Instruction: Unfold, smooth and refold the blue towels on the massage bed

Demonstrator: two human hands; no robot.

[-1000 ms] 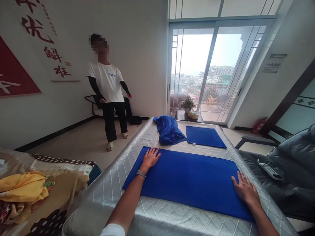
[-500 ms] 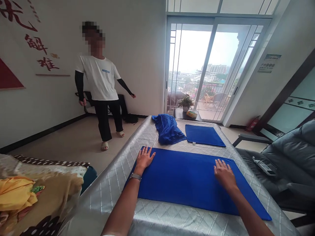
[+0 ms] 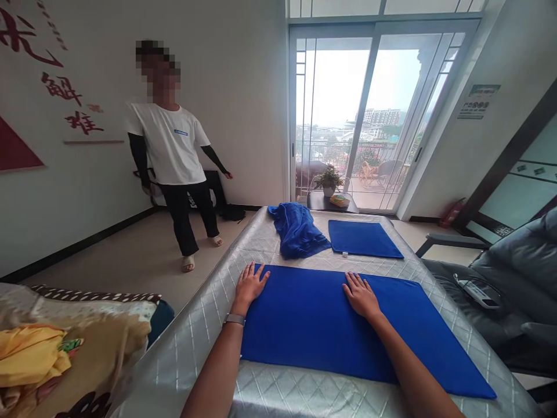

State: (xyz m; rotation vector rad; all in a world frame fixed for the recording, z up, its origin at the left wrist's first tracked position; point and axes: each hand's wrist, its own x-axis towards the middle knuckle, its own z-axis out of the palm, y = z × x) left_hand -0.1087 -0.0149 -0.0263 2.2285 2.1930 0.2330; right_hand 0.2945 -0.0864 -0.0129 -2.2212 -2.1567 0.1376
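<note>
A blue cloth lies spread out flat before me on the silver quilted table cover. My left hand rests open at its far left corner, fingers spread. Open as well, my right hand lies flat on the cloth right of its middle, near the far edge. Beyond it are a crumpled blue cloth and, to the right, a smaller flat blue cloth with a white tag at its near edge.
A person in a white shirt stands left of the table. Yellow fabric lies on a patterned cover at lower left. On the right, a dark armchair holds a power strip. A potted plant stands by the glass door.
My right hand has slid left across the flat cloth. The left hand stays near the far left corner. My view has shifted slightly.
</note>
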